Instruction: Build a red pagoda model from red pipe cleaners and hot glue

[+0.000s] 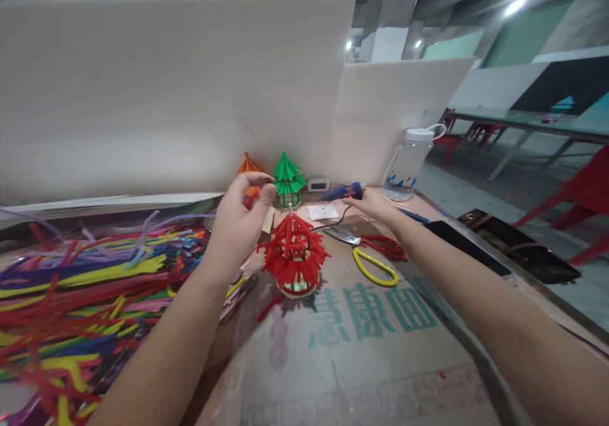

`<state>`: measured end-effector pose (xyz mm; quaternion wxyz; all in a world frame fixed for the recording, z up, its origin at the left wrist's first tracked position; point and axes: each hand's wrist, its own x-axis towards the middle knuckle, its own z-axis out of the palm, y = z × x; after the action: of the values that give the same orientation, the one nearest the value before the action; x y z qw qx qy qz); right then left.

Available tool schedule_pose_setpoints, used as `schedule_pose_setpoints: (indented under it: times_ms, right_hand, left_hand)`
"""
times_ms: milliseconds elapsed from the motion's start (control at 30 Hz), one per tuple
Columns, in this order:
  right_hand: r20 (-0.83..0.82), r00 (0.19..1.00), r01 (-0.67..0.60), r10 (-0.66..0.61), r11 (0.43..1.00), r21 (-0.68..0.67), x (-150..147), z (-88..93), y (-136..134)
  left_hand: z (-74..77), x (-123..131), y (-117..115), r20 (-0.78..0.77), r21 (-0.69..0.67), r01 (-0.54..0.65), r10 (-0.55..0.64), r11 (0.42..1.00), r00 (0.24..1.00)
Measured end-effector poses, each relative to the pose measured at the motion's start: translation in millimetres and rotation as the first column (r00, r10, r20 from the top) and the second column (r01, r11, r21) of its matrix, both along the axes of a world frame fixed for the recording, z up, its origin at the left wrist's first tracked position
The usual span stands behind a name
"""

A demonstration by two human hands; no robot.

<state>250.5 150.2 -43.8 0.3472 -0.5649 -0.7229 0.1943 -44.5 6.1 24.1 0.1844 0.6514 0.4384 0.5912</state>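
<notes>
- Left hand (241, 215): pinched on red pipe-cleaner piece (252, 199).
- Right hand (373, 205): at glue gun (340, 192), table's (423, 206) far edge; cannot tell if gripping.
- Red pagoda model (288, 268): upright.

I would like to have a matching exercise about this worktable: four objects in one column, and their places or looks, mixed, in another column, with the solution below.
1. glue gun
2. scissors
3. water bottle
4. green tiered model

A. transparent, with a white lid
B. in the picture, just left of the small white device
C. blue, at the right hand
D. lying down, one handle yellow

Pairs: 1-C, 2-D, 3-A, 4-B
</notes>
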Motion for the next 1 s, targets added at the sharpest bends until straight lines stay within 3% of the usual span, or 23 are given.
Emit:
schedule_pose_setpoints:
  times_ms: [100,200,300,467,567,667,700,767,867,1000]
  right_hand:
    - [-0.007,1.000,-0.009,0.009,0.999,-0.033,-10,-13.8,12]
    - [-0.011,1.000,-0.024,0.023,0.999,-0.039,-19,-28.0,12]
    - [-0.002,0.999,-0.043,0.043,0.999,-0.021,-19,-33.2,7]
    - [0.039,0.999,-0.039,0.038,0.999,0.025,-3,-23.8,1]
    - [0.057,0.998,0.030,-0.038,0.991,0.132,6,-10.9,-14]
    - [0.038,0.995,0.078,-0.093,0.952,0.294,0,13.4,-49]
    - [0.036,0.997,0.055,-0.071,0.939,0.339,-6,24.0,-65]
    - [0.028,0.996,-0.093,0.090,0.905,0.416,-24,46.6,-101]
    - [-0.001,0.926,-0.360,0.378,0.882,0.305,-57,75.0,-150]
    - [-0.027,0.814,-0.555,0.580,0.791,0.257,-91,88.8,-182]
  left_hand:
    - [13.0,-4,-8,0.327,-0.030,0.139,-0.122,0.990,0.937]
    - [24.8,-5,-18,0.457,-0.072,0.324,-0.258,0.943,0.851]
    - [27.9,-1,-24,0.405,-0.099,0.387,-0.318,0.917,0.857]
    - [24.8,7,-29,0.225,-0.092,0.390,-0.363,0.916,0.904]
    - [23.1,8,-33,0.200,-0.068,0.406,-0.386,0.911,0.900]
    - [19.8,11,-37,0.167,-0.021,0.404,-0.395,0.915,0.903]
    - [18.4,13,-38,0.144,0.003,0.399,-0.395,0.917,0.907]
    - [15.5,18,-41,0.084,0.055,0.388,-0.392,0.920,0.916]
    - [11.8,25,-45,-0.008,0.092,0.380,-0.381,0.920,0.925]
    - [7.5,30,-48,-0.056,0.068,0.380,-0.377,0.922,0.924]
